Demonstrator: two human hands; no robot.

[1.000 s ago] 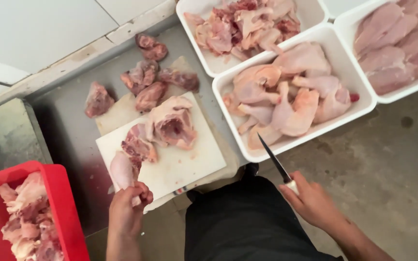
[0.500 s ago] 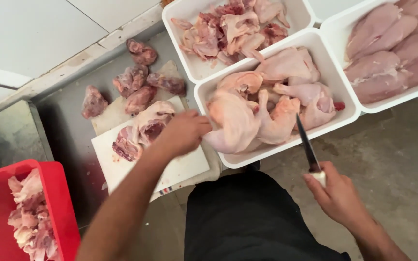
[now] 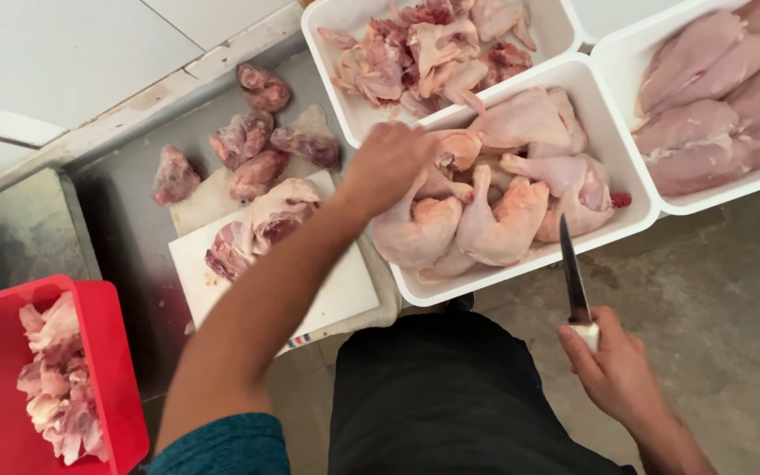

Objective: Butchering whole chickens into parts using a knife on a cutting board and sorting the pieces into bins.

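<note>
Single head-worn view, looking steeply down from close above, tabletop (image 3: 134, 237) toward 11 o'clock, floor (image 3: 714, 264) at 4 o'clock

Board (image 3: 327, 295) centre on tabletop (image 3: 125, 229), carcass (image 3: 261, 224) on it, scraps (image 3: 248, 149) behind. Bin (image 3: 103, 352) left of board. Leg tray (image 3: 609, 149) right of board, left hand (image 3: 389, 163) in it. Two more trays: offcuts (image 3: 345, 26) behind, fillets (image 3: 723, 189) right. Right hand (image 3: 613, 374) with knife (image 3: 572, 268) before leg tray.
</note>
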